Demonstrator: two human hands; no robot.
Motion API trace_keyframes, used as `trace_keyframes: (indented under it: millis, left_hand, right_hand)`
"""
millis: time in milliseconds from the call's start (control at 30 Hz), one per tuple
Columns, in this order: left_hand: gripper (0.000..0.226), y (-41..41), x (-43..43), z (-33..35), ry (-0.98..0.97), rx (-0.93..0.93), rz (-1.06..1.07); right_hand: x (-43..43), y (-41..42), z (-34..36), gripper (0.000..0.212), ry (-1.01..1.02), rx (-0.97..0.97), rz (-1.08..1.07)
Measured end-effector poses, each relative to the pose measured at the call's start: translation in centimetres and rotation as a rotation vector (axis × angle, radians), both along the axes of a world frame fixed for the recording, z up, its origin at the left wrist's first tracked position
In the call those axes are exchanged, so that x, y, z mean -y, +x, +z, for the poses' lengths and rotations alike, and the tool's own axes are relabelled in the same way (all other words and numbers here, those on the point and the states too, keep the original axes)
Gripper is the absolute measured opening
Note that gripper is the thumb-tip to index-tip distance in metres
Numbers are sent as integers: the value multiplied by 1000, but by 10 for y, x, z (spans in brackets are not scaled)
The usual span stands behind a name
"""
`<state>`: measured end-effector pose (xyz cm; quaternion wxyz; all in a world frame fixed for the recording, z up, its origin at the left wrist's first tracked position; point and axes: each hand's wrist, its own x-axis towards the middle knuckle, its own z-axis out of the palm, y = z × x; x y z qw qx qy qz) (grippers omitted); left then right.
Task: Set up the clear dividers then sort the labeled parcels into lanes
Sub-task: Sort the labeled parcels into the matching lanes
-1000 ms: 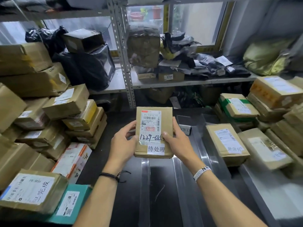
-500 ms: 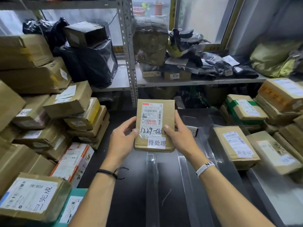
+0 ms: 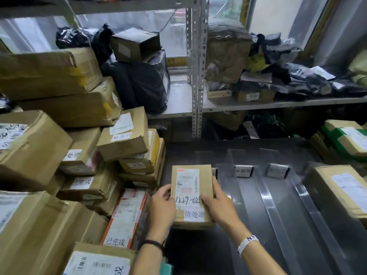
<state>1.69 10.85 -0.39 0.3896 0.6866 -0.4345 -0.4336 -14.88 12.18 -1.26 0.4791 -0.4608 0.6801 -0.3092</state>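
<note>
The parcel (image 3: 187, 183) labelled 待处理 is at lower centre of the frame, label up, its long axis running up the frame, away from me. My left hand (image 3: 161, 210) grips its left edge and my right hand (image 3: 219, 208) its right edge, thumbs on the top face; neither hand is nearer. I cannot tell whether it rests on the dark table (image 3: 198, 255). The clear dividers (image 3: 231, 167) stand just up and right. The nearest lane holds only a tag (image 3: 243, 171), and the far-right lane holds a brown box (image 3: 343, 191). The tags are too blurred to read.
</note>
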Motion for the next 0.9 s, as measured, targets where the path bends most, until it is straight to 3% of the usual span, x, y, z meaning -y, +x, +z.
trace_keyframes:
  millis: [167, 533, 733, 900]
  left_hand:
    - [30, -12, 2, -29, 119, 134, -41]
    - [34, -57, 17, -58, 157, 191, -78]
    - [38, -66, 27, -64, 136, 168, -63]
    - [41, -70, 26, -62, 106, 161, -68]
  right_hand:
    - [0, -1, -18, 51, 117, -80, -50]
    - [16, -20, -42, 61, 154, -401, -177]
    - [26, -18, -56, 53, 172, -431, -228]
    - [21, -7, -59, 67, 119, -574, -203]
